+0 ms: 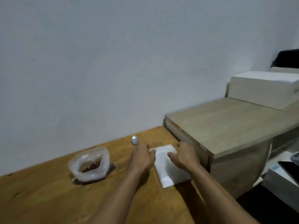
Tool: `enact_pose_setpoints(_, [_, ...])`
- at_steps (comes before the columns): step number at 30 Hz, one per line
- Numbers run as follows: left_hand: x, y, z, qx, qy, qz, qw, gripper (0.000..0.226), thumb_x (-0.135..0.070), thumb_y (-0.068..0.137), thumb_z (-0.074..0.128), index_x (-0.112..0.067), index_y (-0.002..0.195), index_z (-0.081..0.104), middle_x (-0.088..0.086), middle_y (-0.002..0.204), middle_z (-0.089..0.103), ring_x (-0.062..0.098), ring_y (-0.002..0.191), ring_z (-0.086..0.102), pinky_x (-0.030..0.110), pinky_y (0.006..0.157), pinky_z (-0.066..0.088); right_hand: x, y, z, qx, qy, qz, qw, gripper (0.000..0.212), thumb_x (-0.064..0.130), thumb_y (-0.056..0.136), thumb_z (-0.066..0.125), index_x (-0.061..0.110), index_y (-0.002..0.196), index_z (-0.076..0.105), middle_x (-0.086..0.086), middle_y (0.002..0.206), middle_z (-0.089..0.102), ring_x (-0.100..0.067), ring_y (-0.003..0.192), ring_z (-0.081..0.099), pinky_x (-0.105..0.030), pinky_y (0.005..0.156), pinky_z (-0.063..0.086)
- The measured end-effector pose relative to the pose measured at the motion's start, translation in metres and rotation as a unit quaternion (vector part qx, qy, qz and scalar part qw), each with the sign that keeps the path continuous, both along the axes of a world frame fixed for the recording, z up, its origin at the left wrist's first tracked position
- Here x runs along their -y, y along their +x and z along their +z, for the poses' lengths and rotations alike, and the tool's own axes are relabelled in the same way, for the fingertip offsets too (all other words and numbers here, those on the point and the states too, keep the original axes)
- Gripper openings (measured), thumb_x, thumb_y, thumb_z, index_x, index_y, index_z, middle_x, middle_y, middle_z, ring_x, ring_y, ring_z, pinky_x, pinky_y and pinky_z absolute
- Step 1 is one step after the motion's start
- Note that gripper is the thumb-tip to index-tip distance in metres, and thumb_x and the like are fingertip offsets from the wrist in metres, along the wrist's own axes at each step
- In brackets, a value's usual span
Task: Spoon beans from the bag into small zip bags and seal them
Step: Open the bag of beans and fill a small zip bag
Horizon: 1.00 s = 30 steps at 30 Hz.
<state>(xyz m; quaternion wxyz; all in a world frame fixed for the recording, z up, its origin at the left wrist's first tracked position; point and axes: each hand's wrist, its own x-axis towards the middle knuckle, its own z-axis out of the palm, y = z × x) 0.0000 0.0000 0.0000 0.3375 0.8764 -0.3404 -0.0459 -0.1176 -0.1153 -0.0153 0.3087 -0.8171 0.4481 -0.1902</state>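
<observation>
on the left of the wooden tabletop [40, 196] sits the clear plastic bag [89, 164], its mouth rolled open and facing up, with brown beans [91, 166] piled inside. just right of it my left hand [142, 156] lies palm down with the fingers curled round a spoon [135, 140]; only the silvery bowl shows, poking out past my fingers toward the wall, so the spoon's long axis seems to run away from me, the handle hidden under the hand. my left thumb touches the near left edge of the white stack of small zip bags [168, 165], which lies flat on the tabletop between my two hands, its long axis running from the wall back toward me and slightly to the right. my right hand [184, 156] rests on the right part of that stack, fingers bent and pressing down on the top bag; i cannot tell whether they pinch it or only press. hard against the right edge of the tabletop stands a pale wood cabinet [226, 126], with a white box [262, 90] on its far end. a plain light wall [113, 62] runs behind everything, and at the far right lower edge there is a dark phone-like slab [289, 168] on something pale.
</observation>
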Motion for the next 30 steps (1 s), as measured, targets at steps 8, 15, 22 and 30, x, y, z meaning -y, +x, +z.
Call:
enact_pose_setpoints(8, [0.025,0.004,-0.037,-0.009,0.059,0.073,0.996,0.030,-0.040,0.081,0.075,-0.017,0.080,0.057,0.004,0.080,0.065,0.024,0.073,0.064,0.039,0.062,0.056,0.009,0.005,-0.025,-0.015,-0.015,-0.022,1.000,0.039,0.047,0.076,0.077,0.022,0.102,0.064,0.000,0.108,0.066,-0.024,0.104,0.061,-0.041,0.084,0.055])
enact_pose_setpoints(15, [0.024,-0.007,-0.040,-0.063,-0.070,0.110,0.989,0.033,-0.027,0.077,0.084,-0.020,0.096,0.058,-0.002,0.091,0.065,0.017,0.082,0.064,0.033,0.065,0.053,0.013,0.001,-0.017,0.092,0.091,-0.048,0.990,0.051,0.027,0.075,0.083,0.021,0.120,0.060,-0.004,0.117,0.066,-0.027,0.111,0.061,-0.046,0.093,0.053])
enact_pose_setpoints(22, [0.009,-0.008,-0.010,-0.305,-0.252,0.095,0.913,0.019,-0.019,0.082,0.079,-0.010,0.087,0.064,0.013,0.085,0.076,0.033,0.082,0.075,0.041,0.066,0.061,0.011,-0.010,0.022,0.190,0.187,-0.021,0.964,0.019,0.031,0.081,0.080,0.015,0.087,0.073,-0.006,0.090,0.073,-0.024,0.083,0.065,-0.041,0.077,0.058])
enact_pose_setpoints(30, [-0.064,0.030,0.032,-0.287,-0.315,0.091,0.900,0.021,-0.020,0.094,0.068,-0.003,0.082,0.070,0.003,0.074,0.064,0.014,0.067,0.055,0.022,0.059,0.044,-0.051,0.021,0.065,0.226,0.300,0.136,0.917,0.017,0.027,0.091,0.072,0.011,0.087,0.068,-0.003,0.076,0.066,-0.017,0.064,0.054,-0.030,0.057,0.046])
